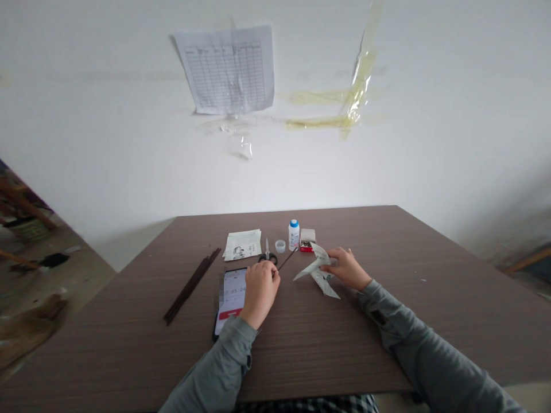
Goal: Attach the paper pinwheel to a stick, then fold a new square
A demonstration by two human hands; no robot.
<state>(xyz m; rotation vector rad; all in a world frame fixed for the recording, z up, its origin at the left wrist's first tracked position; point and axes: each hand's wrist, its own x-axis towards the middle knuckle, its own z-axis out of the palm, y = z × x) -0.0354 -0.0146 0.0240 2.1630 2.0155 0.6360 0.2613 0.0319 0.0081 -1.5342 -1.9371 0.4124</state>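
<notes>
My left hand (262,292) is closed in a pinch around a thin dark stick (287,259), which slants up and to the right from the fingertips. A pinwheel (317,271) folded from printed paper is held at its right side by my right hand (345,268), its pointed blades spread over the table. A small gap lies between the stick and the paper blades. Just beyond my left hand are scissors (267,257) with black handles. The hand partly covers a phone (228,295) whose screen shows a timer.
Several dark sticks (191,287) lie at the left of the brown table (387,344). Toward the back are printed paper sheets (241,245), a small clear cup (280,246), a white bottle (293,234) with a blue cap and an opened red box (306,246). A wall rises behind.
</notes>
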